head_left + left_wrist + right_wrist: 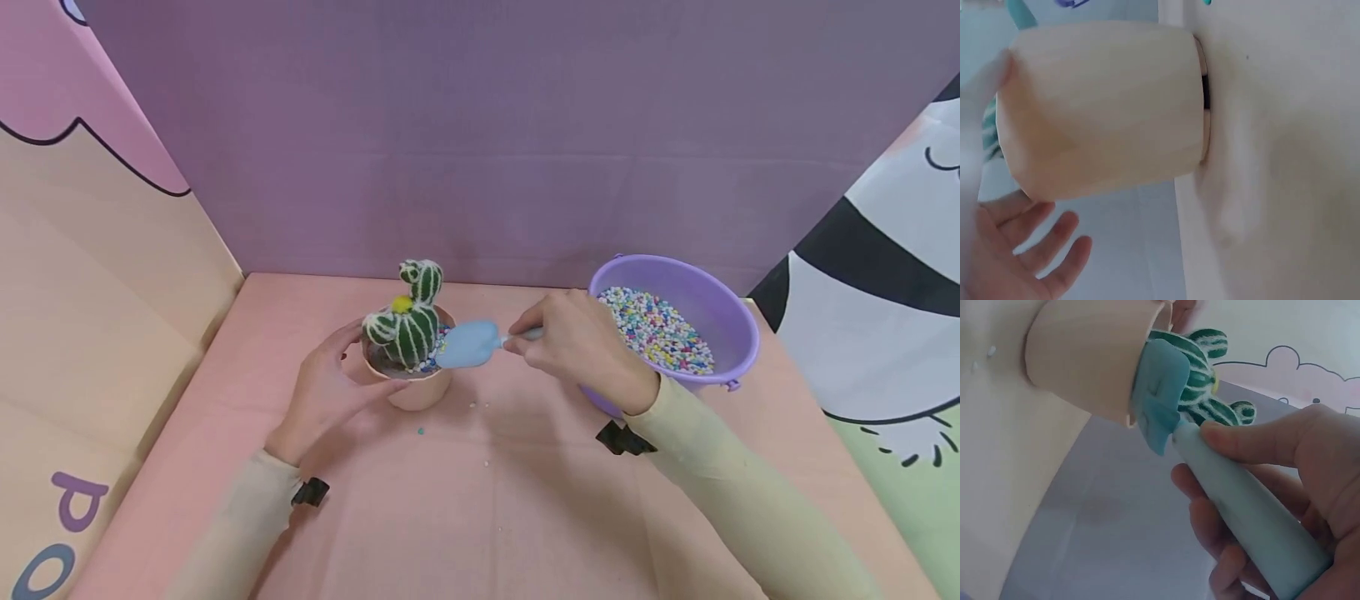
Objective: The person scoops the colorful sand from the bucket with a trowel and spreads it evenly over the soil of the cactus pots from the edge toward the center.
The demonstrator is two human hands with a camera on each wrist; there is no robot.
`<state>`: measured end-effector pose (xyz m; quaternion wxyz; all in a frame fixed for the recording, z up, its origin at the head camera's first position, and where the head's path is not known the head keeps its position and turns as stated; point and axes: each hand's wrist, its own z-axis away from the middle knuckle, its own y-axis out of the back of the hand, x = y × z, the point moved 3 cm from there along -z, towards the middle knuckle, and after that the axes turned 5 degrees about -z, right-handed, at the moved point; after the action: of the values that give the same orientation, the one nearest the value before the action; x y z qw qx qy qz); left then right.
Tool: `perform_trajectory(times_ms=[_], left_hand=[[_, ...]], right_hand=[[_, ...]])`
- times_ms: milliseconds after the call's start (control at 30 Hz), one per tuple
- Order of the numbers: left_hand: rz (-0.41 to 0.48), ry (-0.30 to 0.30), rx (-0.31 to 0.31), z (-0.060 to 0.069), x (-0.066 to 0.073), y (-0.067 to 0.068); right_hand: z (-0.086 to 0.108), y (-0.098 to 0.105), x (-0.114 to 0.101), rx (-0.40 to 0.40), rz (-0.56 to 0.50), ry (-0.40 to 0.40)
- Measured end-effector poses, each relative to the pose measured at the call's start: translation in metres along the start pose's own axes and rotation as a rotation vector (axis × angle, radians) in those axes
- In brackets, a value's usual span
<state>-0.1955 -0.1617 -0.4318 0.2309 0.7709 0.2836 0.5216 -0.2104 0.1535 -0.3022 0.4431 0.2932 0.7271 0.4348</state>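
A green felt cactus point(416, 333) with white stripes and a yellow flower stands in a beige flowerpot point(418, 393). My left hand point(326, 387) steadies the pot between thumb and index finger at its rim; the other fingers point(1075, 253) hang beside the wall. In my right hand point(570, 337) is a small light blue shovel point(472, 343), gripped by its handle point(1241, 506). The shovel's blade point(1160, 387) lies tilted over the pot's right rim, beside the cactus. Colourful beads point(433, 354) show inside the pot on that side.
A purple bucket point(720, 321) tilts at the right, partly filled with multicoloured beads point(660, 329). Several stray beads point(421, 431) lie on the pink tabletop point(420, 517). A purple backdrop point(487, 150) rises behind, with printed panels on both sides.
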Motion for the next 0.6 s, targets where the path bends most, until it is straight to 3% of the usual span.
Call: perform_trajectory(times_ms=[167, 300, 400, 600], left_hand=[[-0.090, -0.039, -0.011, -0.0019, 0.0016, 0.0017], [-0.055, -0.085, -0.086, -0.0069, -0.0020, 0.0023], [-0.011, -0.083, -0.118, -0.0078, -0.0055, 0.0000], [0.022, -0.048, -0.071, -0.0035, -0.0059, -0.0018]], right_hand=[[0.0004, -0.0016, 0.0025, 0.000, 0.004, -0.016], [0.0009, -0.0020, 0.0017, 0.009, 0.022, -0.007], [0.0021, -0.0023, 0.0014, 0.012, 0.018, 0.004], [0.0058, -0.0037, 0.0084, 0.058, -0.018, 0.024]])
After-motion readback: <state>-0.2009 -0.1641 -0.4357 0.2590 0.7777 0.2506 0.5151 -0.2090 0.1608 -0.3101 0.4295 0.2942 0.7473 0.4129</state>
